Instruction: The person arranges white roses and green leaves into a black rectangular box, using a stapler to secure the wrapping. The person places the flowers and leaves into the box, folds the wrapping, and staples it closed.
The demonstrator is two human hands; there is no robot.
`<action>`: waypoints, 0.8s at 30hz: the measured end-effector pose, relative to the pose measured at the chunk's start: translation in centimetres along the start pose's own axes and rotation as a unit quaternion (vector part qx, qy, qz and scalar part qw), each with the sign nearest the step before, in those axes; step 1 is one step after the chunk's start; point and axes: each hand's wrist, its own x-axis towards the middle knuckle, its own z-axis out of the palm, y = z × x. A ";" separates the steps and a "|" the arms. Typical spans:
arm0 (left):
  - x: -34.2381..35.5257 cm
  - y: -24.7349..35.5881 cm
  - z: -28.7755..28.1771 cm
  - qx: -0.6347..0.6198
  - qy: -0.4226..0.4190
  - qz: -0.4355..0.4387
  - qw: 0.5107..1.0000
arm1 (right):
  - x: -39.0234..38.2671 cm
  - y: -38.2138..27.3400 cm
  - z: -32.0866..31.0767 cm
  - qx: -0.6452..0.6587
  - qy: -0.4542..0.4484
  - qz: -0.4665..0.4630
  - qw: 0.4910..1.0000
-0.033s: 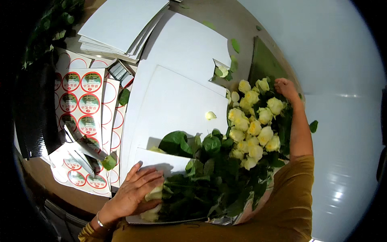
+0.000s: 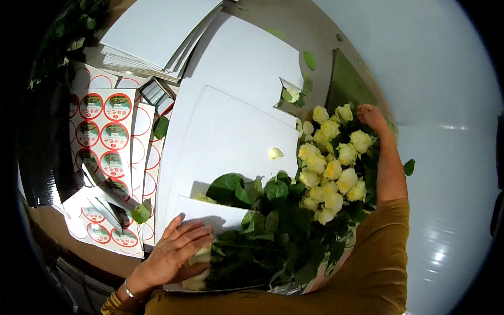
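A bunch of pale yellow roses (image 2: 332,169) with dark green leaves lies to the right, partly over white cardboard (image 2: 241,142). My left hand (image 2: 178,247) rests on cream rose heads (image 2: 195,283) beside a folded white cardboard flap (image 2: 210,211). Its fingers are stretched out and slightly apart, with a bloom showing between thumb and fingers. Beyond the yellow blooms, my right hand (image 2: 371,116) is closed with curled fingers; whatever may be in it is hidden. Dark leaves (image 2: 252,257) fill the space between the two groups of blooms.
Sheets of round red-rimmed stickers (image 2: 115,136) lie at left, with a white-handled cutting tool (image 2: 107,197) on them. A stack of white boards (image 2: 157,31) stands at the back. Loose leaves (image 2: 309,60) and a petal (image 2: 275,153) are scattered. A green block (image 2: 346,81) sits back right.
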 end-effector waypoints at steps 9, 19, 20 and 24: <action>-0.1 -0.8 1.1 -0.002 0.008 -0.030 1.000 | 1.7 0.5 3.7 -0.110 -0.049 0.102 0.987; 0.1 -1.1 1.5 0.034 -0.020 -0.035 0.999 | -8.0 0.0 2.0 0.111 -0.079 0.127 0.983; 0.0 -1.1 1.4 0.033 -0.019 -0.036 0.999 | -8.1 -0.7 2.2 0.146 -0.078 0.130 0.978; -0.3 -1.4 1.5 0.026 -0.018 -0.039 0.999 | -6.6 0.4 2.6 0.039 -0.101 0.081 0.991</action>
